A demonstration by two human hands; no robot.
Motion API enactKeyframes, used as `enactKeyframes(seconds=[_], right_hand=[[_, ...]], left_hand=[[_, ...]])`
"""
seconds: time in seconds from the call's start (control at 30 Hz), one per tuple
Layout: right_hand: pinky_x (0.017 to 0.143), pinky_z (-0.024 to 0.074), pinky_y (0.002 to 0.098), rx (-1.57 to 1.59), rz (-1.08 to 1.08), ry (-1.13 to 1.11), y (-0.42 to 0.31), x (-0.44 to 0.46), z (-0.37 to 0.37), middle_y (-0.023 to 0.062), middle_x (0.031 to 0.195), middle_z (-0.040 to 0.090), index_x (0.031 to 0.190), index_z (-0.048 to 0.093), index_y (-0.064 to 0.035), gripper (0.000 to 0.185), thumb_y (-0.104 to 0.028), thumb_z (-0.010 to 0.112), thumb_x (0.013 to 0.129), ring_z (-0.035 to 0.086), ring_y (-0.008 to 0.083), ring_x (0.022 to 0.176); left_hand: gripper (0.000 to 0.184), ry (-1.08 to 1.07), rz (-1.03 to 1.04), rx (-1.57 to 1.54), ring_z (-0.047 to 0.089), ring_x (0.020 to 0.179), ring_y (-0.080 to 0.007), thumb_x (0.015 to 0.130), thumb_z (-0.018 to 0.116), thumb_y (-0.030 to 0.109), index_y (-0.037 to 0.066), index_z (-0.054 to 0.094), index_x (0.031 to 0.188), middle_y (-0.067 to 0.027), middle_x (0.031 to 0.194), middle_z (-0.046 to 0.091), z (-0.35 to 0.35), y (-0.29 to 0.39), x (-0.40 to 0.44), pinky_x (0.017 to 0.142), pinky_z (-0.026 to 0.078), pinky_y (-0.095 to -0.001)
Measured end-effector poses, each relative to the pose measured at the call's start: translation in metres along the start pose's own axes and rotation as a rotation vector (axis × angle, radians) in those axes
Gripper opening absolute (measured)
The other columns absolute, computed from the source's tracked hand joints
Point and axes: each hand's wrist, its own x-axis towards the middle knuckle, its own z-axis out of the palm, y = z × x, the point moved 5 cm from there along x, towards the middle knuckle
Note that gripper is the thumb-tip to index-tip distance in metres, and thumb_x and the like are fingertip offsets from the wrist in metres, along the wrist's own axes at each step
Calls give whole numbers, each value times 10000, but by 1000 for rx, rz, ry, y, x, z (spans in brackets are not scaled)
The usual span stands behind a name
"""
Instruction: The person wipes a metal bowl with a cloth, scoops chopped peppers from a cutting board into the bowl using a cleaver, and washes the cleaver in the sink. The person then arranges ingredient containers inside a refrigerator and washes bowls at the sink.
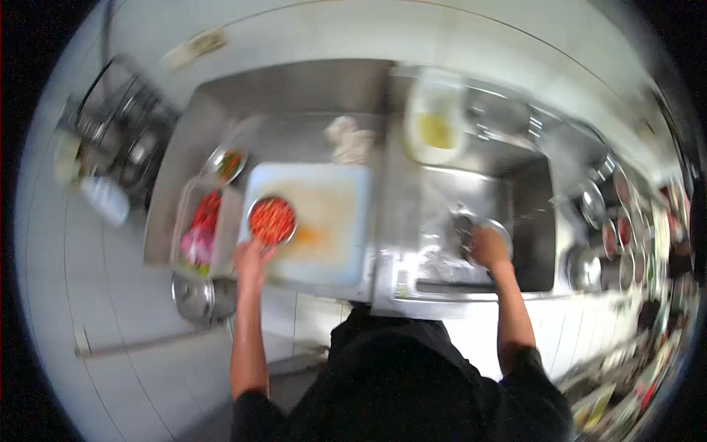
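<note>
My left hand (252,259) grips the near rim of a round metal bowl (295,234) filled with finely chopped orange-red pieces (272,219). That bowl is over the left part of a white cutting board (342,254), which has an orange stain beside it. Over the right-hand sink basin (442,191), my right hand (489,247) is closed, its fingers blurred. A round shiny rim (505,230) shows beside it, and a dark object (464,223) lies to its left. What the right fingers hold is not clear.
Left of the board stand a plastic tub (177,247) of red and pink vegetables and a small bowl (226,163) of green and red pieces. A pale cloth (350,140) lies behind. A white container (417,144) holds yellowish contents. Pots (585,269) and several bowls line the right.
</note>
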Motion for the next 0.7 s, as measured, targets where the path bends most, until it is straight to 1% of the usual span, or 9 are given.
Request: enactKeyframes(seconds=[0.03,0.1,0.17,0.3,0.37,0.43,0.5,0.57,0.7], right_hand=[[665,520,394,201,-45,154,7,1,2,203,756,648,830,656,31,166,-32,570,703,650,316,719],[588,524,331,897,100,-108,1,-16,-13,150,730,652,822,644,35,128,-57,622,735,652,210,657],[529,504,264,1093,51,-162,0,-35,-15,90,713,632,846,627,31,139,-93,648,786,619,132,611],[531,512,257,1424,33,-295,14,-91,-22,64,721,604,918,593,34,230,-180,641,848,599,133,591],[549,529,265,1661,208,-274,36,-122,-26,81,759,600,902,561,38,292,-228,662,839,614,148,622],[553,537,271,1666,280,-153,62,-150,-35,90,768,596,896,547,39,314,-246,665,837,620,161,627],[550,554,281,1627,371,43,98,-173,-43,97,758,590,856,531,25,293,-237,661,840,630,183,625],[494,525,266,1480,387,329,139,-185,-44,51,676,547,786,499,-29,150,-115,608,844,592,138,572],[447,496,260,1311,561,595,218,-196,-61,62,631,531,736,497,-22,100,-61,511,827,536,135,484]], left_hand=[[161,-19,-25,26,632,745,-179,840,604,138,-17,560,837,-107,832,619,7,5,-16,642,552,-291],[134,-44,-97,124,567,568,-135,774,604,72,32,503,697,-69,702,573,33,17,-54,569,543,-276],[95,-109,-109,167,544,538,-124,757,583,31,28,509,698,-64,682,561,79,22,-93,547,546,-284],[56,-465,-238,318,596,588,-152,757,580,25,-16,550,734,-77,686,562,188,-5,-153,517,557,-314],[95,-666,-244,410,615,610,-166,748,597,38,-46,556,734,-95,703,570,248,-27,-177,503,545,-302],[97,-834,-272,490,615,651,-166,777,585,40,-54,577,799,-104,792,589,310,-44,-203,552,560,-292],[156,-941,-176,460,625,562,-162,752,620,92,-47,560,714,-82,634,575,366,-63,-226,456,498,-271],[167,-1050,-118,544,625,534,-158,759,622,116,-38,571,721,-81,610,581,420,-59,-252,440,486,-272],[292,-1175,-14,229,646,648,-158,776,680,195,-64,603,886,-123,749,635,504,-48,-288,568,506,-268]])
